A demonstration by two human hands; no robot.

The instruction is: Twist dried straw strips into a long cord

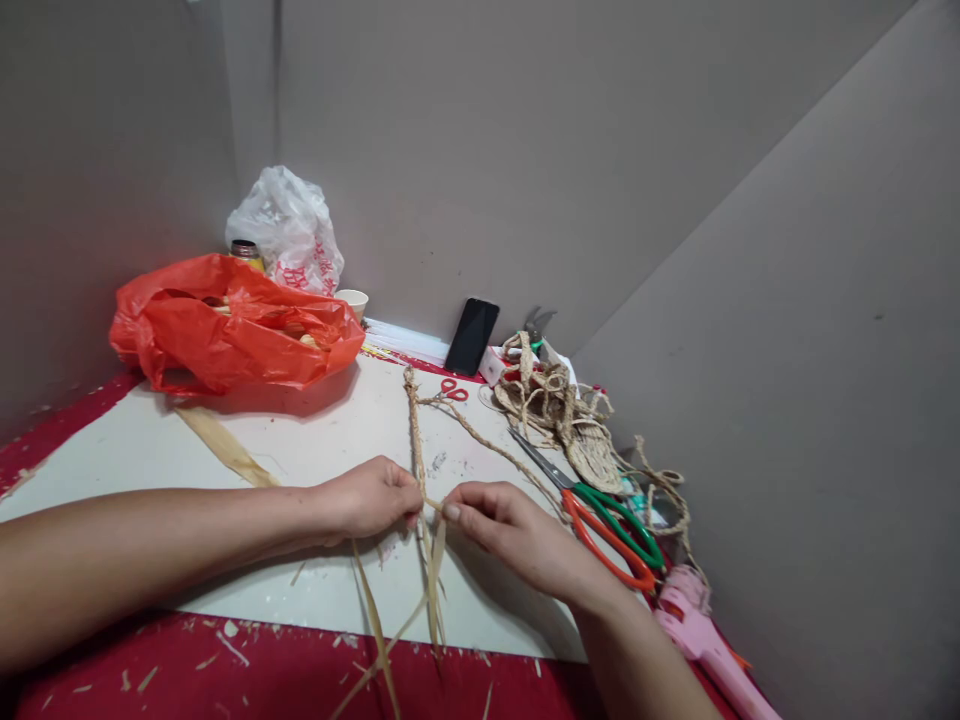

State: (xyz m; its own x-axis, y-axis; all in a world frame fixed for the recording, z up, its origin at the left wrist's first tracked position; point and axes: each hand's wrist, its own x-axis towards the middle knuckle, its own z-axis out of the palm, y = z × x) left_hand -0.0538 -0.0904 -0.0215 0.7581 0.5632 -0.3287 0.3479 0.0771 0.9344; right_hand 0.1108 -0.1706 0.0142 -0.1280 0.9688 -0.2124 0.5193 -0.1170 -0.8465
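Observation:
A braided straw cord [415,430] runs down the middle of the white board, its loose flat strips [433,590] hanging toward the board's near edge. My left hand [379,497] is closed at the cord's lower end, fingertips pinched on the straw. Just to the right, my right hand [499,522] pinches a pale straw strip [433,503] between thumb and forefinger. The strip stretches across the short gap between both hands. Another long strip [371,610] trails below my left hand. A thinner twisted cord [495,447] branches right from near the braid's top.
Big scissors [611,530] with green and orange handles lie right of my right hand, beside a pink glue gun [705,640]. Woven straw pieces [592,450], small red scissors [454,390] and a phone [472,336] lie behind. A red plastic bag [240,335] sits back left.

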